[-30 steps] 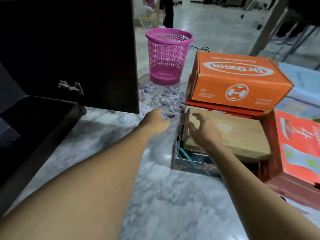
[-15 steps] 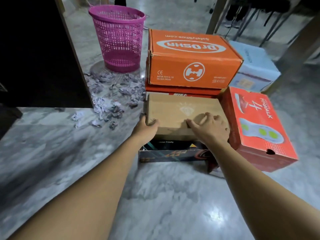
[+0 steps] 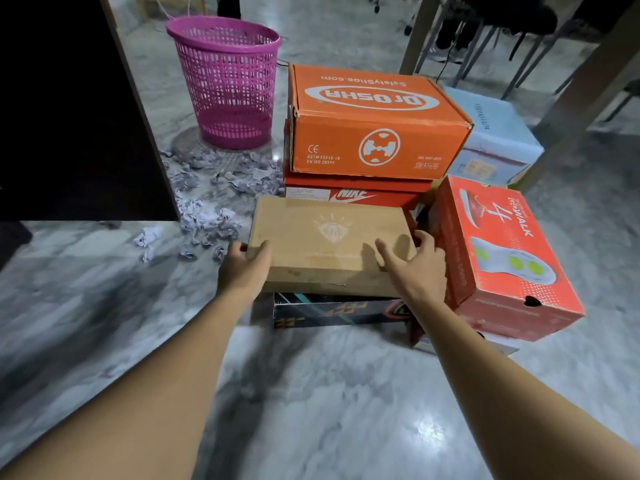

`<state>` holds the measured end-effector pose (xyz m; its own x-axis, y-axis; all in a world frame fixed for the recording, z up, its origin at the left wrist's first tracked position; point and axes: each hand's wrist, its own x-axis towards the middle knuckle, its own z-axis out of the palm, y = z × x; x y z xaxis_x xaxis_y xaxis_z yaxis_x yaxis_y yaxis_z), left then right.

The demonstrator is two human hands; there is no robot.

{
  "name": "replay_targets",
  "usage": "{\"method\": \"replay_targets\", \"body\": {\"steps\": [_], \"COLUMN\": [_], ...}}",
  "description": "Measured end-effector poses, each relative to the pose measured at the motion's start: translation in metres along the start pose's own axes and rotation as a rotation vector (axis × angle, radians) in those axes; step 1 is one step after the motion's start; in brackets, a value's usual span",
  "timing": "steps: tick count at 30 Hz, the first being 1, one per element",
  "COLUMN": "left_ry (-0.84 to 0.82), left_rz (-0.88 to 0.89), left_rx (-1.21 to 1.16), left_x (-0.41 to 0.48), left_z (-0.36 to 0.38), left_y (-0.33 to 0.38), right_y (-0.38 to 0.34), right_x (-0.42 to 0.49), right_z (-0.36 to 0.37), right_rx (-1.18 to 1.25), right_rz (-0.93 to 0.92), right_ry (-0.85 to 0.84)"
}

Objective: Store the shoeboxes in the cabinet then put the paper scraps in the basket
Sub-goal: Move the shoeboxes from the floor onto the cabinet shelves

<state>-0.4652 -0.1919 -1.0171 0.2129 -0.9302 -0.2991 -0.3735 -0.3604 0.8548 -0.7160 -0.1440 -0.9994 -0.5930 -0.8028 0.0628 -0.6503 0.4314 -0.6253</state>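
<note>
My left hand [image 3: 242, 270]: grips the near-left corner of the brown shoebox [image 3: 329, 244], thumb on the lid.
My right hand [image 3: 420, 268]: fingers curled round its right end.
Box: lies atop a dark shoebox [image 3: 332, 310], near side of the orange shoebox [image 3: 374, 119].
Further left: paper scraps [image 3: 207, 188] on the floor before the pink basket [image 3: 225, 81].
</note>
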Motion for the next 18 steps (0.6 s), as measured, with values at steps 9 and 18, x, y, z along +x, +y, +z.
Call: {"method": "replay_targets", "body": {"steps": [9, 18], "left_ry": [0.020, 0.375], "left_rz": [-0.017, -0.082], "left_rx": [-0.004, -0.223], "left_x": [-0.006, -0.027], "left_z": [-0.021, -0.119], "left_y": [-0.007, -0.005], "right_y": [0.003, -0.081], "right_x": [-0.023, -0.044], "right_z": [0.020, 0.048], "right_rx": [0.394, 0.545], "right_rz": [-0.062, -0.327], "right_ry": [-0.080, -0.298]}}
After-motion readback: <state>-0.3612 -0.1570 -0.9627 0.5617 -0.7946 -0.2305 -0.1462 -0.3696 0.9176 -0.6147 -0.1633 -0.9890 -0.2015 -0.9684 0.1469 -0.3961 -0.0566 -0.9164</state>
